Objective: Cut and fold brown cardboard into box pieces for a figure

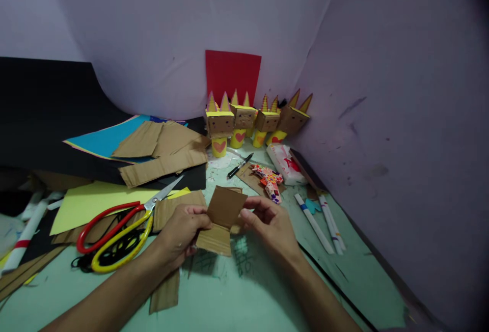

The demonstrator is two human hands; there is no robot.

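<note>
A folded piece of brown cardboard [226, 207] is held up above the table between my two hands, with one flap raised and another bent toward me. My left hand [181, 232] grips its left side, thumb on top and fingers underneath. On the right edge, my right hand [270, 225] pinches the raised flap between thumb and fingers. Just left of my left hand lie large scissors [147, 210] with one red and one yellow handle, blades apart, over tangled black cord [121, 238]. A cardboard strip [165, 291] lies below my left forearm.
Cardboard figures [221, 124] with horns and yellow tube bodies stand along the back before a red sheet [233, 72]. Cardboard scraps [168, 161] and coloured paper [109, 138] pile up left. White markers [314, 224], a black pen [240, 165] and a wrapped packet [286, 164] lie right of centre.
</note>
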